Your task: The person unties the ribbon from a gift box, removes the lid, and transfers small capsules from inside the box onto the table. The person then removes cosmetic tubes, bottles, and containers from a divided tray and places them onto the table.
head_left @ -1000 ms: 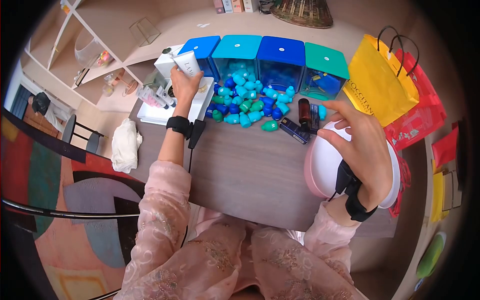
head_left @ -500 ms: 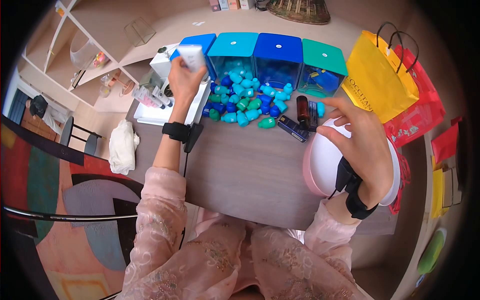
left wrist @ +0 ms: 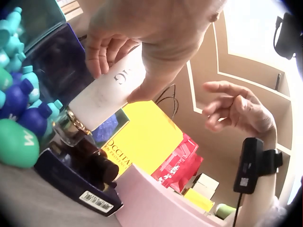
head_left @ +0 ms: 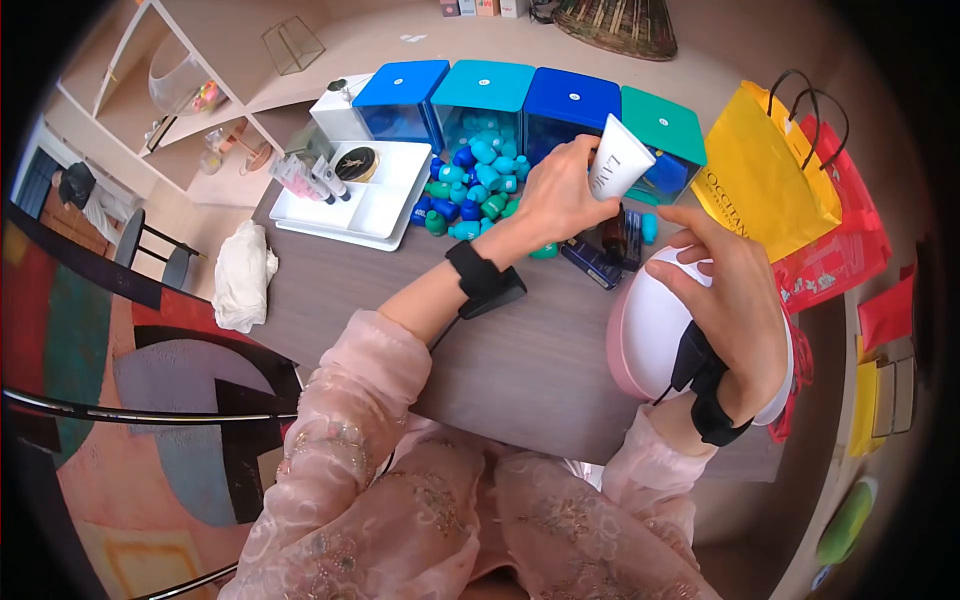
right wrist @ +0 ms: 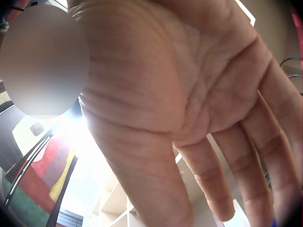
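Observation:
My left hand [head_left: 560, 200] grips a white cosmetic tube [head_left: 620, 165] with dark lettering, holding it tilted in front of the green-lidded bin. In the left wrist view, the tube's clear cap [left wrist: 71, 125] with a gold ring points down, close over a dark brown bottle [left wrist: 92, 163] and a navy box [left wrist: 78, 184]. My right hand [head_left: 735, 300] hovers over a bowl [head_left: 640, 325], pink outside and white inside. Its fingers are loosely bent with nothing between them; the right wrist view shows the bare palm [right wrist: 208, 85].
A white tray [head_left: 400, 190] at left holds small tubes [head_left: 305, 180] and a black compact [head_left: 356, 164]. Several blue and green toy bottles [head_left: 480, 180] are heaped before lidded bins [head_left: 485, 85]. Yellow [head_left: 765, 170] and red [head_left: 840, 225] bags stand right; a white cloth [head_left: 243, 275] lies left.
My left hand has carried the white tube from above the tray rightward to beside the brown bottle. The tray and compact now show uncovered. My right hand stays over the bowl.

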Motion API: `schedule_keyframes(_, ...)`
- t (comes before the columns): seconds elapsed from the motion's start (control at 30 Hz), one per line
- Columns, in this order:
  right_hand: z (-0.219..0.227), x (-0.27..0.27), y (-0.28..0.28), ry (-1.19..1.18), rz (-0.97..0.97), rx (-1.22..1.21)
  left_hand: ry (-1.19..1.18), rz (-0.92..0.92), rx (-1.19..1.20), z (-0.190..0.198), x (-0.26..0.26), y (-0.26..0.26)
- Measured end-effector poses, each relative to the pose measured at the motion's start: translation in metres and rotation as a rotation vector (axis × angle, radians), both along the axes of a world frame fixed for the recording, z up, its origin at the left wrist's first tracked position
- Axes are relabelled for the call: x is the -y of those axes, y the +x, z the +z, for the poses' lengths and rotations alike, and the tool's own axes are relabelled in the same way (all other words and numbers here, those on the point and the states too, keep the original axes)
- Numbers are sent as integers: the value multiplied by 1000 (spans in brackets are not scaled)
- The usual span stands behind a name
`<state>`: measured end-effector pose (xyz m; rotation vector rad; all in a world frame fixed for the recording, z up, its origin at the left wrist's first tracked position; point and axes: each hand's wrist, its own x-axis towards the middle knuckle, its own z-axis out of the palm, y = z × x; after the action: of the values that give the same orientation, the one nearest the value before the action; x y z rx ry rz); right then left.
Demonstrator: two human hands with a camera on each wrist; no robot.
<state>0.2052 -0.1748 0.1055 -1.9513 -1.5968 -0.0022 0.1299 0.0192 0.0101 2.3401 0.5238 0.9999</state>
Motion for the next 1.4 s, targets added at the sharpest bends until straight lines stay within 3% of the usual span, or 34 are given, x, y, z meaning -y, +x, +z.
schedule_keyframes(0.13, -3, -1, 2, -2, -8, -33, 81, -2, -60, -1, 0, 10)
schedule_keyframes(0.2, -3, -2, 1, -1, -6, -27, 269, -68, -29, -5, 3, 11)
schedule_keyframes(0.3, -3, -2, 0, -1, -6, -23, 277, -196, -86, -11, 5, 8)
schedule_keyframes(0.5, -1, -3, -2, -15, -11, -47, 319, -255, -180, -16, 12, -4)
schedule_keyframes(0.6, -1, -2, -1, -11, -7, -54, 202, -282, -209, -12, 8, -20)
schedule_keyframes(0.73, -2, 0, 1, 27, 6, -22, 87, -54, -128, -5, -33, -68)
schedule_keyframes(0.77, -2, 0, 1, 27, 3, -28, 80, -4, 0, -4, -51, -85)
schedule_keyframes(0.87, -3, 0, 1, 42, 13, -22, 294, 395, 37, 0, -108, -153)
schedule_keyframes(0.9, -3, -1, 1, 39, 16, -21, 247, 468, 88, -3, -124, -178)
schedule_keyframes(0.93, -3, -1, 1, 39, 18, -19, 315, 626, -16, 0, -130, -201)
schedule_keyframes(1.0, -1, -3, -1, 32, 22, -20, 226, 810, -106, -2, -140, -235)
schedule_keyframes(1.1, -1, -4, -5, 15, 31, -15, 295, 963, -209, -15, -142, -256)
schedule_keyframes(1.13, 0, -5, -6, 11, 34, -12, 222, 987, -278, -17, -140, -258)
schedule_keyframes(1.4, -1, -4, -4, 23, 35, 9, 77, 1053, -301, -26, -146, -245)
